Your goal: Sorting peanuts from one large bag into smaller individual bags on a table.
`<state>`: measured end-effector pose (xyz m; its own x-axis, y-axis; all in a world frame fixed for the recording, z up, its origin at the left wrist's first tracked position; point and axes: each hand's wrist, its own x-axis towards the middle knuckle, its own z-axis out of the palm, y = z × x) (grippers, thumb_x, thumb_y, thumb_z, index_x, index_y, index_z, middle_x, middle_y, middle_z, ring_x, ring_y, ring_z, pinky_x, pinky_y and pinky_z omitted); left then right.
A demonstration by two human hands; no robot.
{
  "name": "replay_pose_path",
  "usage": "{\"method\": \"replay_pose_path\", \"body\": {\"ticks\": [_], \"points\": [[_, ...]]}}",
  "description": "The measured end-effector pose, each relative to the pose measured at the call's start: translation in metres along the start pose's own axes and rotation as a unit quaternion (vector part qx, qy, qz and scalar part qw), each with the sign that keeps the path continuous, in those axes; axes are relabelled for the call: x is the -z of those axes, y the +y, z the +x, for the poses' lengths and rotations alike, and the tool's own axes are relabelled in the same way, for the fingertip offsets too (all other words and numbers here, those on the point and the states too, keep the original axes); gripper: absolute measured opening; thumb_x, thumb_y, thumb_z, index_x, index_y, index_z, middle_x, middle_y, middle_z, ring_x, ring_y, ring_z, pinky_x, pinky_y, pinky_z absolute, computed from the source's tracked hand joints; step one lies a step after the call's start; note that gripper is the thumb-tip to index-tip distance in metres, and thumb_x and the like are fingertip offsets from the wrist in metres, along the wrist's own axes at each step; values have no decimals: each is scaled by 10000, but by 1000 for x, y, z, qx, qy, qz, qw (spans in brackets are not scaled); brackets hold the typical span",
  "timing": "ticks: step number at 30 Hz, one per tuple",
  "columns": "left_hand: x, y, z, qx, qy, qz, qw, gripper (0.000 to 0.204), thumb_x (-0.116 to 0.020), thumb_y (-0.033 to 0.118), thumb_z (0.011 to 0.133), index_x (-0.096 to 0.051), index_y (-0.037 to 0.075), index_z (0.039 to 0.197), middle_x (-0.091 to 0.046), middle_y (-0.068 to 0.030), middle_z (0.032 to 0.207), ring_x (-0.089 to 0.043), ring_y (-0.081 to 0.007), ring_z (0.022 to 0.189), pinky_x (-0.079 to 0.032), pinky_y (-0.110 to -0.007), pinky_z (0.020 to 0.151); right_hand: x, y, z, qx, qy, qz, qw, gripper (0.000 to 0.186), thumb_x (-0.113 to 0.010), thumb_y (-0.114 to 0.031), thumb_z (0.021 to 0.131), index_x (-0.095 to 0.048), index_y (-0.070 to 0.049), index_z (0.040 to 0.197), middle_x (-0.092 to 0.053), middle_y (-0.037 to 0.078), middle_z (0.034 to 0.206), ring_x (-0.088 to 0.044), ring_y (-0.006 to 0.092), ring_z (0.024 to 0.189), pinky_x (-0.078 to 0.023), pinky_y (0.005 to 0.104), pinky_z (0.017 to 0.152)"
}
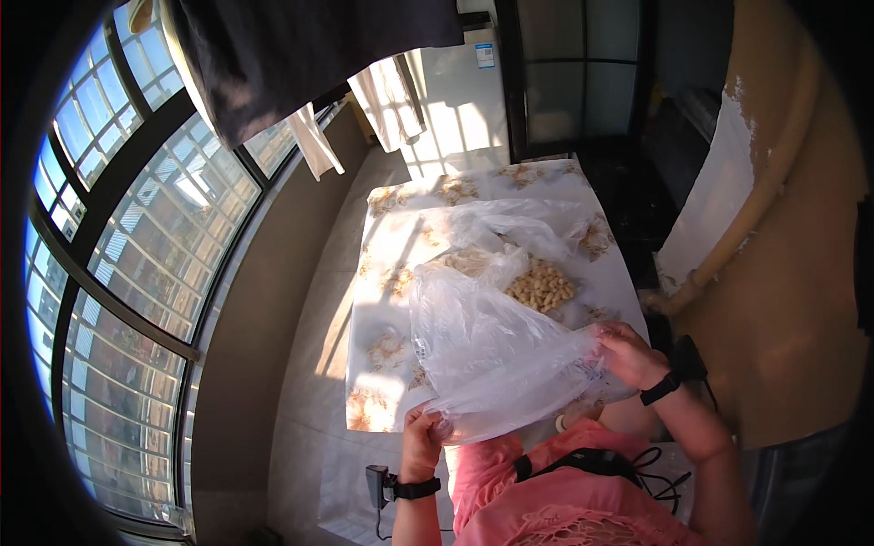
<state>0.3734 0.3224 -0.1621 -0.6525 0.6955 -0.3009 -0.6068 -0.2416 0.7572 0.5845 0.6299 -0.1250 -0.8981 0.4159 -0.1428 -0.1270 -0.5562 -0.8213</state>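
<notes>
My left hand (423,439) grips the near left edge of a large clear plastic bag (496,350). My right hand (628,353) pinches the same bag at its right edge. Held between both hands, the bag is spread above the near end of a table with a floral cloth (387,273). Beyond it, a pile of pale peanuts (542,285) lies on another clear plastic bag (519,227) opened out on the table. Both wrists wear black bands.
A curved window with dark frames (137,227) runs along the left. Clothes (300,45) hang overhead at the back. A dark doorway (583,73) stands behind the table, and a tan wall with a pipe (774,182) is on the right.
</notes>
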Motion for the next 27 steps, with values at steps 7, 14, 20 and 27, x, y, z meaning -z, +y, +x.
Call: {"method": "replay_pose_path", "body": {"ticks": [7,14,20,27], "points": [[-12,-8,-3,33,-104,-91,990,309,-761,261,866,-680,5,1017,-701,-89,992,-666,-207,929,-523,-360,868,18,-2,5,-49,72,151,985,150,-572,-192,1003,-650,-100,1092,-692,27,1039,-660,168,1000,-535,362,886],[-20,4,2,-86,-82,-106,987,424,-706,92,881,-566,-17,1265,-646,-149,1237,-619,-295,1162,-482,-452,1029,-14,-20,-14,61,-34,-239,969,283,-751,-138,860,-640,-38,1101,-664,16,1007,-617,156,943,-494,294,847],[-10,-12,12,-57,-90,-91,990,394,-643,57,920,-527,-33,1286,-631,-149,1241,-621,-252,1130,-483,-392,1014,18,8,-4,143,-100,-557,812,293,-734,-121,873,-651,-33,1141,-667,11,1020,-613,138,929,-492,292,793],[-30,-10,-2,-76,-86,282,952,446,-808,108,808,-603,-38,1177,-682,-64,1041,-637,-143,964,-515,-288,860,25,5,5,23,128,-246,960,357,-649,-113,864,-573,-35,1204,-619,89,1131,-596,216,1072,-465,328,936]]}}
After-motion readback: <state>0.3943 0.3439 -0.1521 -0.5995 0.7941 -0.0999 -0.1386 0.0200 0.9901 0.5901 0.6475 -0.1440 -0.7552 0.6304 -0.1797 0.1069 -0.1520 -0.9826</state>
